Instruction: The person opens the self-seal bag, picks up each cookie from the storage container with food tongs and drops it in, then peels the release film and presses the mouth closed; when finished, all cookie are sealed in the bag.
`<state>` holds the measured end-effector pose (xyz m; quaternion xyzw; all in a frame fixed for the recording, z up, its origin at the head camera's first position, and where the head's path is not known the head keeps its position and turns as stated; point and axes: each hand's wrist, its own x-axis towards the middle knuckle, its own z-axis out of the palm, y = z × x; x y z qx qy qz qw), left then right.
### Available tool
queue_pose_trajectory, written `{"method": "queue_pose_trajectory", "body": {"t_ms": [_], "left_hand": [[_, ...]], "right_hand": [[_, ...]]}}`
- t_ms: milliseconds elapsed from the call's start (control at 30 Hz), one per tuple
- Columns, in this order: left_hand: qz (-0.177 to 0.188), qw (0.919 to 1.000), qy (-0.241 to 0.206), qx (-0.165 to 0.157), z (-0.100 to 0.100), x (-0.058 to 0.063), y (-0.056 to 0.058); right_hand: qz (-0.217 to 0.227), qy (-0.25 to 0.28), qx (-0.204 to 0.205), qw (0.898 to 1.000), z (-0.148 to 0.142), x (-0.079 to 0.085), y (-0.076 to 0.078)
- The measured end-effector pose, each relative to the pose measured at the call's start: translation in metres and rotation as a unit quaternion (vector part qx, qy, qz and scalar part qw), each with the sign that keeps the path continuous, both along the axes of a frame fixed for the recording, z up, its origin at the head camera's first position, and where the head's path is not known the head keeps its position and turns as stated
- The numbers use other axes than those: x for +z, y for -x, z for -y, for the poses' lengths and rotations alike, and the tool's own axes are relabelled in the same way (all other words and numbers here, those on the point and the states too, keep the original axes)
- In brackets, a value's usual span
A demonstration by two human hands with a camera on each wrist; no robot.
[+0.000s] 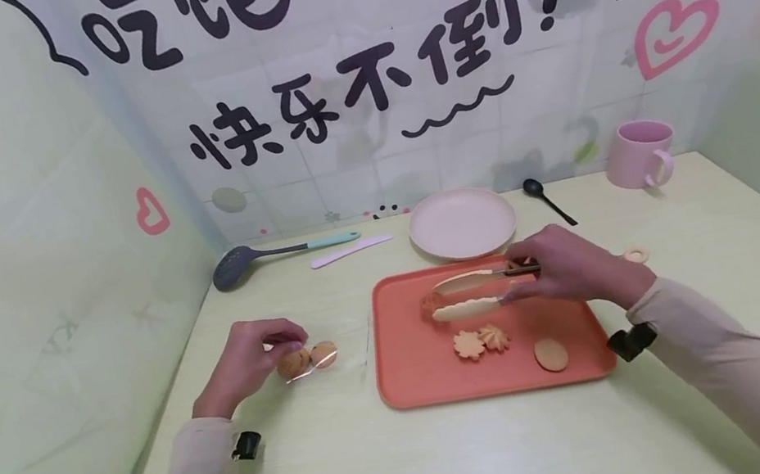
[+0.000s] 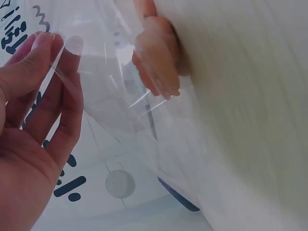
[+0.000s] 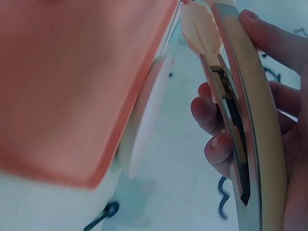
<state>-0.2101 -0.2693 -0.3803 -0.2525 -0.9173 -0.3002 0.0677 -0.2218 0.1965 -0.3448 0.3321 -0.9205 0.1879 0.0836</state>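
Note:
My left hand (image 1: 250, 361) pinches the edge of a clear plastic bag (image 2: 108, 91) between thumb and fingertips. Round cookies (image 1: 324, 354) lie inside the bag, low on the table. With my right hand (image 1: 571, 265) I grip a pair of tongs (image 3: 263, 106) with cream-coloured tips. Those tips stand slightly apart over the orange tray (image 1: 419, 387), right at a reddish-brown cookie (image 1: 428, 307). Nearer the tray's front edge lie two flower-shaped cookies (image 1: 468, 345) side by side and a smooth round cookie (image 1: 551, 355).
Behind the tray is a pale pink plate (image 1: 460, 216), with a black spoon (image 1: 547, 200) to its right. A pink mug (image 1: 636, 155) stands at the back right. Back left lie a slotted spoon (image 1: 232, 268) and a lilac knife (image 1: 352, 250). A ring-shaped cookie (image 1: 636, 254) sits beyond my right wrist.

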Motion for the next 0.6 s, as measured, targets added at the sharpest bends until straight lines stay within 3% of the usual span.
{"method": "queue_pose_trajectory", "body": {"t_ms": [233,367,600], "left_hand": [[0.004,0.9997,0.010,0.021,0.007,0.001,0.000],[0.004,0.9996,0.013,0.023,0.007,0.000,0.000],[-0.029,0.9994,0.008,0.016,0.003,0.002,0.000]], "right_hand": [[0.023,0.020,0.052,0.998,0.056,0.001,-0.001],[0.044,0.015,0.045,0.998,0.086,-0.004,0.000],[0.090,-0.002,0.026,0.996,0.124,-0.009,-0.001]]}}
